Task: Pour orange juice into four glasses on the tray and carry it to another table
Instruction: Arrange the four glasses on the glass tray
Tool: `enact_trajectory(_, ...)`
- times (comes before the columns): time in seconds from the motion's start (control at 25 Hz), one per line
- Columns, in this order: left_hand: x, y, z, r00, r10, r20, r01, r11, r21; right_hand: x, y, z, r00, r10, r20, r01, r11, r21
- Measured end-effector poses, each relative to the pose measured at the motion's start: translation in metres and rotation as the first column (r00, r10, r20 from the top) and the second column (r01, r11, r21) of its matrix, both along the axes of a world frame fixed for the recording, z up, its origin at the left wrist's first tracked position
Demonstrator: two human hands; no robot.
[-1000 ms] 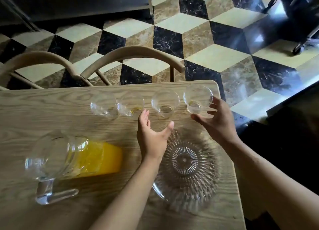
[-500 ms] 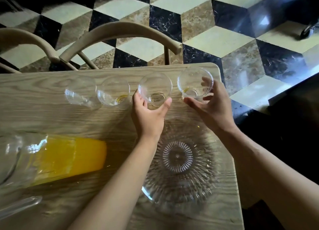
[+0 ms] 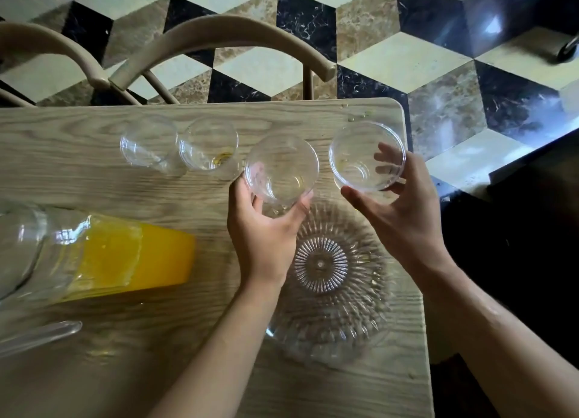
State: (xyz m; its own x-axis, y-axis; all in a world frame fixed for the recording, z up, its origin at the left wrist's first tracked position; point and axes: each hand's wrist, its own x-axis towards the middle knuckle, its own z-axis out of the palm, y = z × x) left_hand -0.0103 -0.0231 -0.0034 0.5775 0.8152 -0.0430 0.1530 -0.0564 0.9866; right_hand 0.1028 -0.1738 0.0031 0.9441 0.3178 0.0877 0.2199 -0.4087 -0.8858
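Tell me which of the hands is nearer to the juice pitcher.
Left. The left hand grips a glass just right of the juice pitcher; the right hand holds another glass farther off, beyond the glass tray.

On my feed: left hand (image 3: pixel 264 232) and right hand (image 3: pixel 404 217) bare, forearms bare to frame edge (no sleeves in view). Slim wrists, short nails, slender fingers.

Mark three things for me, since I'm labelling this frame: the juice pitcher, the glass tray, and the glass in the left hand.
juice pitcher (image 3: pixel 131 257): head view, on its juice-filled body.
glass tray (image 3: pixel 321 264): head view, on its ribbed centre.
glass in the left hand (image 3: pixel 282 167): head view, inside its open mouth.
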Motion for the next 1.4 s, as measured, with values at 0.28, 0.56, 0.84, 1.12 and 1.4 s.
enact_trajectory(0.28, -0.055, -0.027, -0.003, 0.994, -0.093, -0.056, 0.095, 0.995, 0.024, -0.067, -0.04, -0.01, 0.999, 0.034, 0.034, -0.029, 0.989, -0.147)
enact_trajectory(0.56, -0.068, -0.023, -0.007, 0.99, -0.12, -0.075, 0.119, 0.993, -0.021, -0.077, -0.046, -0.016, 0.993, 0.08, 0.088, -0.06, 0.976, -0.209)
enact_trajectory(0.84, -0.067, -0.024, -0.012, 0.992, -0.103, -0.075, 0.096, 0.991, -0.091, -0.075, -0.041, -0.017, 0.994, 0.085, 0.069, -0.066, 0.969, -0.237)
enact_trajectory(1.12, -0.067, -0.022, -0.019, 0.991, -0.113, -0.077, 0.101, 0.984, -0.148, -0.076, -0.039, -0.017, 0.996, 0.083, 0.038, -0.068, 0.954, -0.291)
enact_trajectory(1.4, -0.091, -0.017, -0.007, 0.955, -0.22, -0.2, 0.219, 0.975, -0.023, -0.076, -0.055, 0.001, 0.988, 0.146, -0.053, -0.155, 0.951, -0.269)
